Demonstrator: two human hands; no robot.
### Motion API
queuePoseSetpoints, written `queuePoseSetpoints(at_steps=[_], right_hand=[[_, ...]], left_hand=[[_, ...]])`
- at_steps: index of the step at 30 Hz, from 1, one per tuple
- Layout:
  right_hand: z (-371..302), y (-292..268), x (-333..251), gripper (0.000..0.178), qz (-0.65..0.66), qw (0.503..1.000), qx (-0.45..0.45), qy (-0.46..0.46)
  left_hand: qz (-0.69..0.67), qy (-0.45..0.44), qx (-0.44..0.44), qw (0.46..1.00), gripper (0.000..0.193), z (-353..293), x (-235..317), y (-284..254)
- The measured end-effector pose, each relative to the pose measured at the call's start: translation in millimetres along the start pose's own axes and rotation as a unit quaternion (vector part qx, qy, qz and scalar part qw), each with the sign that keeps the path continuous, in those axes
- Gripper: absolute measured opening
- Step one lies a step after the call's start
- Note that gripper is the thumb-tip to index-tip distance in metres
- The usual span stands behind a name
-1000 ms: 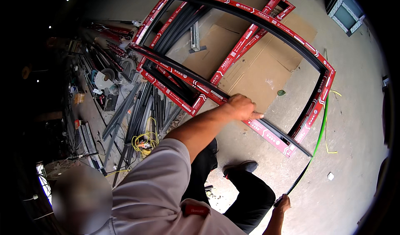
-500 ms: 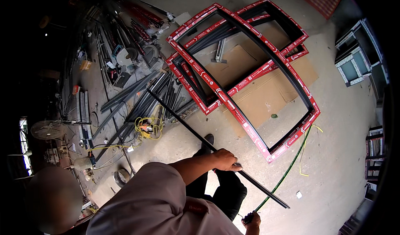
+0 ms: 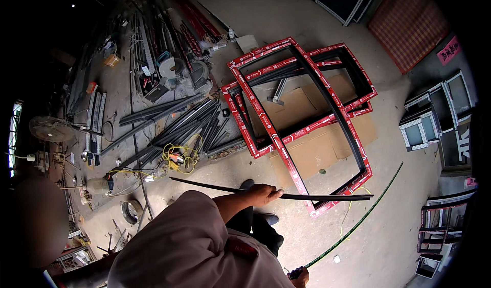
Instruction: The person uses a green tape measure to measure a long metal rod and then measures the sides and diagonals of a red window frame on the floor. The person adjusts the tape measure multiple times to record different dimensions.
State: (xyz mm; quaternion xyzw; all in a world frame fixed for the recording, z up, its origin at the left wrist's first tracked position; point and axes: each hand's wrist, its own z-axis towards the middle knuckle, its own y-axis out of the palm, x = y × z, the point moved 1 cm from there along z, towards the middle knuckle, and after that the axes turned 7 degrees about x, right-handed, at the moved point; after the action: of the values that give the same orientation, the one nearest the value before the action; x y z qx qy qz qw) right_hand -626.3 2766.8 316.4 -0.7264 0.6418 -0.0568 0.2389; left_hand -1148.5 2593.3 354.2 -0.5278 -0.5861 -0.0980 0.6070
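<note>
My left hand (image 3: 265, 195) is closed around a long thin black profile strip (image 3: 327, 197), which lies roughly level across the view in front of my legs. Lower down, my right hand (image 3: 303, 277) grips a tape measure (image 3: 294, 273), its case mostly covered by the fingers. The green blade (image 3: 353, 224) is pulled out and curves up to the right, its far end unattached. Beyond the strip, dark window frames (image 3: 287, 160) wrapped in red printed film lie stacked crosswise; the strip's right part overlaps their near corner in view.
Flattened cardboard (image 3: 327, 150) lies beneath the frames. To the left are piled dark profiles (image 3: 179, 127), a tangled yellow cord (image 3: 184, 155), a cutting saw (image 3: 171, 68) and a standing fan (image 3: 51, 128). More window frames (image 3: 422, 129) lean along the right side.
The black strip has swung from a steep diagonal to nearly level. The tape blade's far end has come away from the frame corner. My view has shifted, and my feet have moved.
</note>
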Motion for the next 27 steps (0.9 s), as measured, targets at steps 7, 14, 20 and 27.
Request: queuePoseSetpoints(at_steps=[7, 14, 20, 27], right_hand=[[-90.1, 46.6, -30.5, 0.024, 0.004, 0.995, 0.021, -0.094], [-98.6, 74.2, -46.5, 0.015, -0.014, 0.989, -0.015, -0.145], [-147.0, 106.2, -64.8, 0.011, -0.048, 0.973, -0.048, -0.221], [-222.6, 162.8, -74.9, 0.012, -0.087, 0.951, -0.021, -0.297]], left_hand=[[-0.029, -0.053, 0.113, 0.992, 0.06, -13.4, -9.7, -62.2], [-0.051, -0.147, 0.196, 0.968, 0.062, -38.4, -46.1, -109.0], [-0.072, -0.207, 0.239, 0.946, 0.063, -56.0, -76.3, -128.6], [-0.041, -0.214, 0.266, 0.939, 0.05, -68.0, -123.0, -139.3]])
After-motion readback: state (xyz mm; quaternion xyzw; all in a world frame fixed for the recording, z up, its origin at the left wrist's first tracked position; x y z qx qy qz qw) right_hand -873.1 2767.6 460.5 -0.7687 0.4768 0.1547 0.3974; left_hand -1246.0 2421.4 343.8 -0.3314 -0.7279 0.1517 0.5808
